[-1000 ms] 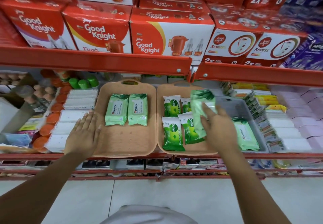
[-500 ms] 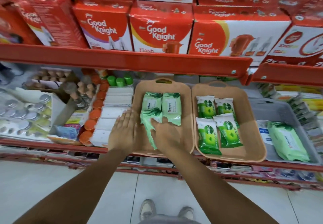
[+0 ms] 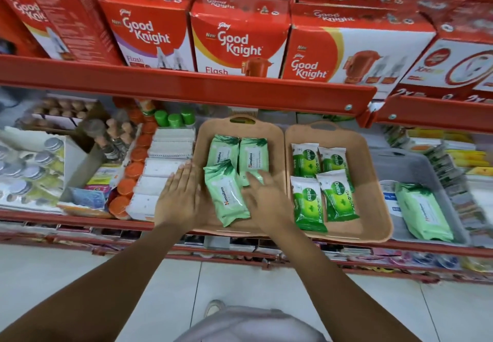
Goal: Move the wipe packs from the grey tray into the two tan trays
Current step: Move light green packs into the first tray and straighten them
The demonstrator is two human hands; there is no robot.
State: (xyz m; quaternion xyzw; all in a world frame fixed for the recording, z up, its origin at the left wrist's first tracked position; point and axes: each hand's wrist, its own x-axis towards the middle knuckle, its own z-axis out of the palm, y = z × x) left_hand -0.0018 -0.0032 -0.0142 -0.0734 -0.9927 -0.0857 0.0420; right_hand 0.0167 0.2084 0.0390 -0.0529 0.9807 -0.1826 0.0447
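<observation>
Tan trays: two sat side by side on the shelf, left tan tray (image 3: 274,141) at 12 o'clock of the hands, right tan tray (image 3: 373,208) at its 3 o'clock, rims touching or nearly so.
Left tray load: three pale green Himalaya packs; two at the back, side by side (image 3: 253,156), and a third pack (image 3: 226,194) lying tilted at their 6 o'clock, overlapping the back-left one.
Right tray load: four bright green Dettol packs (image 3: 322,181) in two rows.
Grey tray: grey tray (image 3: 416,165) at 3 o'clock of the right tan tray; one pale green pack (image 3: 424,211) lay in it, beside a white-and-blue item too blurred to name.
Left hand: left hand (image 3: 181,197) flat, fingers extended, resting on the left tray's near-left rim; nothing held.
Right hand: right hand (image 3: 266,200) open, fingers spread, just beside the third pack at its 3 o'clock; nothing gripped, contact uncertain.
Progress: judged late stage; seven packs placed, at least one left to move.
Remaining: fetch the last pale green pack; perhaps straighten the tilted one.
</observation>
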